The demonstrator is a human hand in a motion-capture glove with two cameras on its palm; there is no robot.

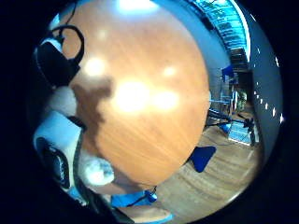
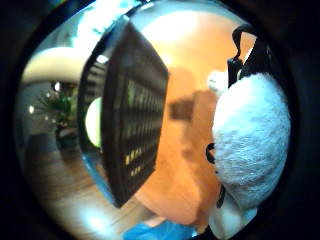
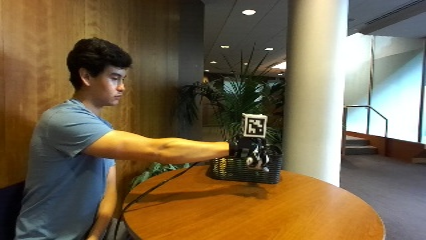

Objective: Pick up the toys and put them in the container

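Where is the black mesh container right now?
In the outside view the black mesh container sits on the round wooden table at its far side, near the white column, just behind the gloved right hand holding a white plush toy.

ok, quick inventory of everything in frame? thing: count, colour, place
round wooden table: one, orange-brown, in front of the seated person
dark woven basket container: one, black-brown, on the table's far side, just beyond the hand
fluffy white plush toy with black patches: one, held above the table beside the basket; fills the thumb side palm view
pale round thing inside the basket: one, whitish-green, seen through the basket's wall; what it is I cannot tell
potted palm plant: one, green, behind the table
white column: one, behind the table
right hand: one, black glove, arm stretched out, gripping the plush toy
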